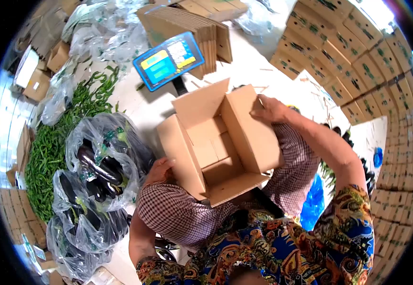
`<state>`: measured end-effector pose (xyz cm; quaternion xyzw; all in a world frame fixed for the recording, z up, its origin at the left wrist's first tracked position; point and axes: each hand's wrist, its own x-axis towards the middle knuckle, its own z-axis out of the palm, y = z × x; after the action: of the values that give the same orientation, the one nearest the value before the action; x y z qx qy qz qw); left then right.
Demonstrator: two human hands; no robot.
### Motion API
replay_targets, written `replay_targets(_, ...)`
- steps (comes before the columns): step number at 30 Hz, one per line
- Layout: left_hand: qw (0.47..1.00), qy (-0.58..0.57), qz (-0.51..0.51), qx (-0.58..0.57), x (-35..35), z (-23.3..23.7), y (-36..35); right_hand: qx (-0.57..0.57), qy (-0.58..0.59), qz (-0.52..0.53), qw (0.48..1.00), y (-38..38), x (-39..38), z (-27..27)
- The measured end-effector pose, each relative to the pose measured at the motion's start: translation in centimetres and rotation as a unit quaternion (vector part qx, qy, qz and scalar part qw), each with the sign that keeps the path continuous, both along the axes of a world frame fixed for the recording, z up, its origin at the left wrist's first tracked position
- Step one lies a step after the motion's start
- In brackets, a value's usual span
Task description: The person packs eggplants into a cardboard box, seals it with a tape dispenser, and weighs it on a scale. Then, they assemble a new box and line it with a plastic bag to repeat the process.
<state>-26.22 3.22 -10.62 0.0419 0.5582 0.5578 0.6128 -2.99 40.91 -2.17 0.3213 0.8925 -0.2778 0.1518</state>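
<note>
An empty cardboard box (211, 147) with its top flaps standing out is tilted towards me in front of my lap. My right hand (270, 110) is closed over the far edge of its right flap. On the other side, my left hand (160, 171) grips the box's left side near the bottom, its fingers partly hidden behind the cardboard. Beyond the box stands a blue-framed scale display (168, 61) on a dark post. Clear plastic bags of eggplants (103, 166) lie just left of my left hand.
A heap of green chili peppers (47, 161) spreads along the left. Flattened cardboard boxes (206, 47) are stacked behind the display. Walls of printed cartons (339, 42) rise at the right. A blue plastic bag (313, 204) and dark eggplants lie by my right side.
</note>
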Motion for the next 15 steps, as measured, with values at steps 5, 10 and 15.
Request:
replay_targets(5, 0.998, 0.048, -0.018, -0.048, -0.5, -1.3, -0.3, 0.058, 0.012, -0.013, 0.998, 2.6, 0.9, -1.2)
replay_targets(10, 0.994, 0.070, -0.054, -0.062, -1.7, -1.6, 0.3, 0.156, 0.011, 0.154, 0.976, -0.7, -1.3, -7.8)
replay_targets(15, 0.978, 0.138, -0.117, -0.106, -1.8, 0.1, 2.2, 0.042, -0.059, 0.269, 0.960, -2.0, -2.3, -7.6)
